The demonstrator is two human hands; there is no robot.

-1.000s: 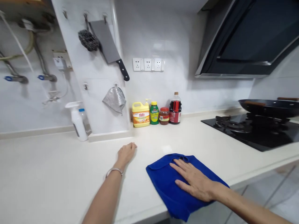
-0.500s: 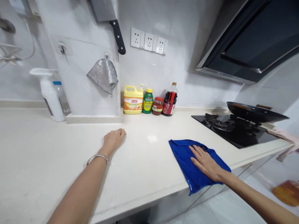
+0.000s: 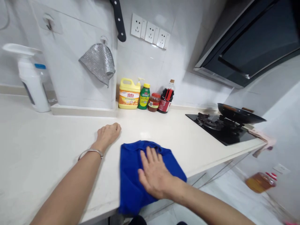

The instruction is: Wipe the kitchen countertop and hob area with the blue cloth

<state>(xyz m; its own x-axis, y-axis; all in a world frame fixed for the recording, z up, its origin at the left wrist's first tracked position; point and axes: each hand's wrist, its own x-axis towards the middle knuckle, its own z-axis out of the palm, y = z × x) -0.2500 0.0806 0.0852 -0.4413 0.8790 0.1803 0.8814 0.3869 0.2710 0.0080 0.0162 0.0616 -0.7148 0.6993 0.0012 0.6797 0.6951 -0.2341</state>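
Note:
A blue cloth (image 3: 131, 175) lies on the white countertop (image 3: 47, 150) at its front edge, one corner hanging over. My right hand (image 3: 153, 173) presses flat on the cloth, fingers stretched out and close together. My left hand (image 3: 108, 133) rests on the counter just left of and behind the cloth, its fingers curled under into a loose fist with nothing visible in them. A silver bangle (image 3: 91, 152) circles my left wrist.
By the back wall stand a yellow detergent jug (image 3: 127, 93), a green bottle (image 3: 143, 96), a red jar (image 3: 154, 102) and a dark sauce bottle (image 3: 166, 97). A gas hob (image 3: 217, 126) with a black wok (image 3: 239, 114) is at right. A white spray bottle (image 3: 31, 81) stands far left.
My right hand has slid the blue cloth leftward along the counter's front edge, close to my left hand. The left hand has stayed put. The view has tilted down.

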